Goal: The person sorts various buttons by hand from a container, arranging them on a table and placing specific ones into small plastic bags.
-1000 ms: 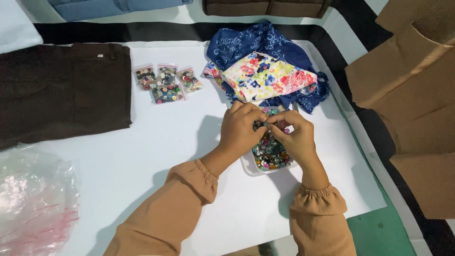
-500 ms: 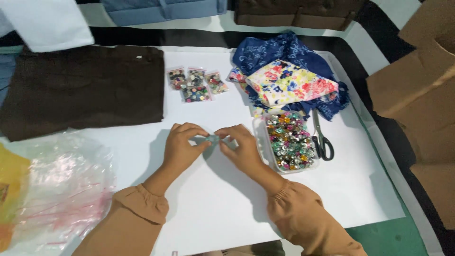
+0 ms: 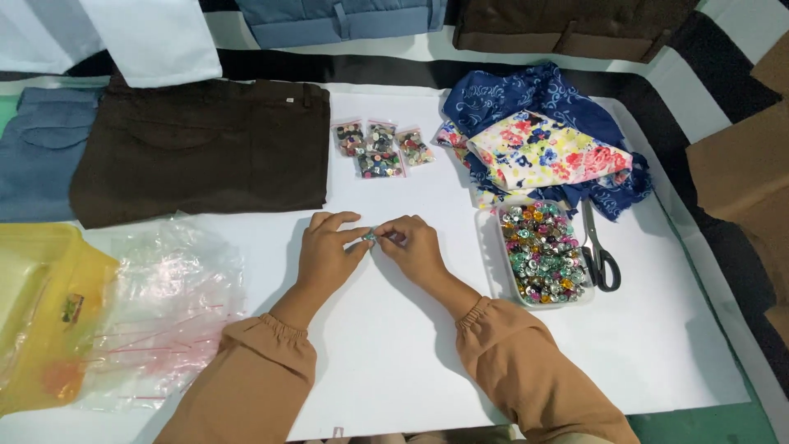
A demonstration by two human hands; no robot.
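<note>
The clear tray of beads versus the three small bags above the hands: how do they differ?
The clear tray is one open, rigid container right of the right hand; the small bags are three flat pouches lying farther up, beside the brown trousers. The tray holds a far larger heap of bright, shiny pieces; the bags hold small, darker portions. Both are see-through, hold small mixed-colour pieces and rest on the white sheet.

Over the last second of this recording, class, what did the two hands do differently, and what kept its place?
Both hands left the tray of buttons and came leftward to the bare white sheet. The left hand and right hand now pinch a small shiny piece between their fingers. Scissors, small button bags, folded fabrics and brown trousers kept their places.
</note>
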